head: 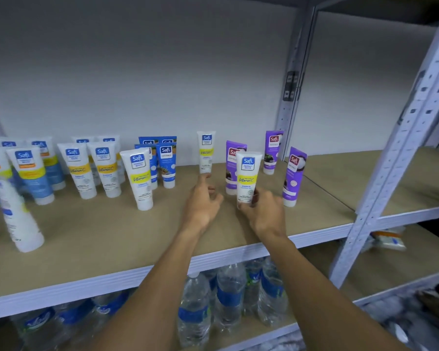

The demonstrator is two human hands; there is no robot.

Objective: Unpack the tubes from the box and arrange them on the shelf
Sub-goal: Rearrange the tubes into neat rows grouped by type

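My right hand [264, 211] grips the cap end of a white tube with a yellow band [247, 177], held upright on the brown shelf board [112, 236]. My left hand [200, 201] hovers just left of it with loosely curled fingers, holding nothing, its fingertips near another white and yellow tube [205, 152] standing further back. Purple tubes [294, 176] stand behind and right of the held tube. White, orange-banded and blue tubes [104, 168] stand in rows at the left. The box is not in view.
A large white bottle [18, 219] leans at the shelf's left end. Grey metal uprights [401, 148] frame the shelf on the right. Water bottles [228, 300] stand on the lower shelf below my arms. Packets lie on the right lower shelf.
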